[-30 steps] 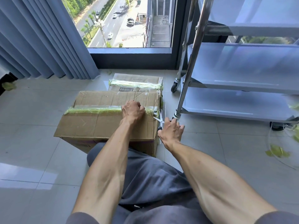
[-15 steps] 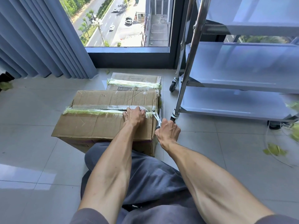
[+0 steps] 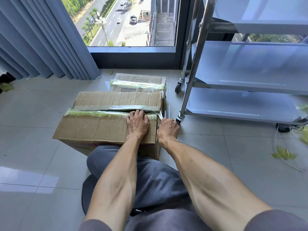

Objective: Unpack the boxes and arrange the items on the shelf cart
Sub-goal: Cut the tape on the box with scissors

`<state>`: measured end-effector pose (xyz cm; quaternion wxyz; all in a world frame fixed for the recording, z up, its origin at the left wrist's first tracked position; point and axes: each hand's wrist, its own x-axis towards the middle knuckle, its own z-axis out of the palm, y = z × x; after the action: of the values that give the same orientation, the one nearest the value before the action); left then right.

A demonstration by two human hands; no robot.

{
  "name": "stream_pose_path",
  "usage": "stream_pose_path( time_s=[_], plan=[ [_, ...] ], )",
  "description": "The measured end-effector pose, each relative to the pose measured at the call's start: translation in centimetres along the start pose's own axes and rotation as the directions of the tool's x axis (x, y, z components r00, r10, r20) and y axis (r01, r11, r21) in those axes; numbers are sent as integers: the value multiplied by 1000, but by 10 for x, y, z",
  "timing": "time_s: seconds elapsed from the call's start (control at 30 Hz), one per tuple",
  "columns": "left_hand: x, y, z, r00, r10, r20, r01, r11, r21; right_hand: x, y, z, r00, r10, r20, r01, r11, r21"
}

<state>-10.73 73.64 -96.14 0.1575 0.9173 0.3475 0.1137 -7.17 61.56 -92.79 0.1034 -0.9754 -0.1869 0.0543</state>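
A large cardboard box (image 3: pixel 93 127) lies on the floor right in front of my knees. Greenish tape (image 3: pixel 93 113) runs along its top seam, which gapes open in a dark slit. My left hand (image 3: pixel 137 122) presses on the near flap, fingertips at the slit. At the box's right edge my right hand (image 3: pixel 167 128) grips a small cutter (image 3: pixel 159 116), its pale blade against the corner tape. A second, smaller taped box (image 3: pixel 138 79) sits just behind the first. The steel shelf cart (image 3: pixel 250 104) stands at the right with bare shelves.
The cart's caster (image 3: pixel 178 86) and leg stand close to the boxes' right side. Blue curtains (image 3: pixel 41 39) hang at the left beside a floor-level window (image 3: pixel 133 22). Green leaf scraps (image 3: pixel 283 153) and a thin cord lie on the tiles at the right.
The top seam has split open into a visible gap. My left hand went from curled to flat on the flap. My right hand drew the cutter back toward me along the right edge.
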Motion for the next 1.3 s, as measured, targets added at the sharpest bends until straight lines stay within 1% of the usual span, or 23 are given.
stream_pose_path(
  time_s=[0.07, 0.17, 0.23, 0.3, 0.47, 0.53, 0.7, 0.77, 0.97, 1.17, 1.3],
  plan=[
    [1, 0, 1, 1000, 6, -4, -6, 1000, -4, 0, -4, 2, 1000, 0, 7, 0, 1000, 23],
    [1, -1, 0, 1000, 12, -15, -12, 1000, -12, -2, -6, 4, 998, 54, 13, -55, 998, 44],
    [1, -1, -2, 999, 26, -26, -27, 999, -18, -3, -3, 5, 997, 73, -26, -72, 997, 37],
    [2, -2, -3, 999, 34, -21, -35, 999, -11, 1, 0, 4, 996, 59, -64, -58, 998, 24],
    [1, -3, -1, 999, 28, -19, -28, 999, -18, 5, -2, 5, 1000, 13, -19, -12, 1000, 3],
    [2, -3, -1, 999, 29, -24, -30, 999, -27, 4, -8, 6, 1000, -6, -5, 6, 1000, 31],
    [2, -4, -2, 999, 40, -32, -41, 999, -6, 1, -9, 6, 998, 62, 11, -63, 994, 85],
    [1, -3, -2, 998, 52, -46, -52, 999, -10, 0, -5, 4, 996, 90, -9, -88, 992, 93],
    [-1, -1, -2, 999, 25, -36, -26, 1000, -11, 22, -6, -3, 999, 52, 10, -53, 995, 89],
    [5, -1, -6, 997, 36, -69, -35, 999, 7, 12, -17, 5, 995, 97, -11, -94, 982, 165],
    [7, -8, -8, 997, 66, -41, -66, 998, 2, 11, -18, 9, 977, 198, -80, -171, 948, 267]
  ],
)
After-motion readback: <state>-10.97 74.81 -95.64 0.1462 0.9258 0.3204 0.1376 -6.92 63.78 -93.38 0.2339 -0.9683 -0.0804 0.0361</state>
